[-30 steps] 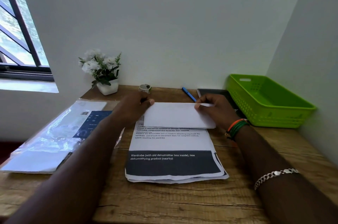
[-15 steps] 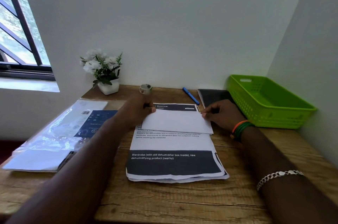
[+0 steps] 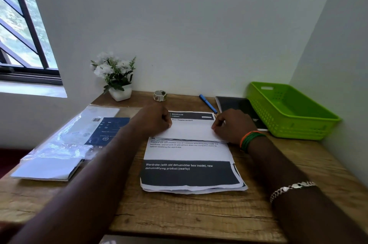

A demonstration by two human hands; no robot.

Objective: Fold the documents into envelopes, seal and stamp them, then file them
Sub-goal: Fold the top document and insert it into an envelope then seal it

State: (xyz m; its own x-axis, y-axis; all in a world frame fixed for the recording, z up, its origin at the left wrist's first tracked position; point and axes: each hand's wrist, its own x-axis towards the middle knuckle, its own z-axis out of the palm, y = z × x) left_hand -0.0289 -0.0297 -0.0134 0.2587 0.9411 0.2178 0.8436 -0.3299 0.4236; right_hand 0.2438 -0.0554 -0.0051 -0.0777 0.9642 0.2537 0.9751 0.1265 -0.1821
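Wooden bench (image 3: 179,216), white corner | printed white document stack (image 3: 189,172) at centre | left hand (image 3: 153,122), right hand (image 3: 232,125) — each grip pinching the top sheet's folded flap | first fold only — enveloping, sealing, stamping, filing remain

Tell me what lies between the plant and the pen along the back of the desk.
In the head view, a roll of tape stands between the plant and the pen; the rest of that stretch is bare wood.

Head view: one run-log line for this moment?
step: folding | left hand: pinches folded sheet | right hand: pinches same sheet | under: document stack
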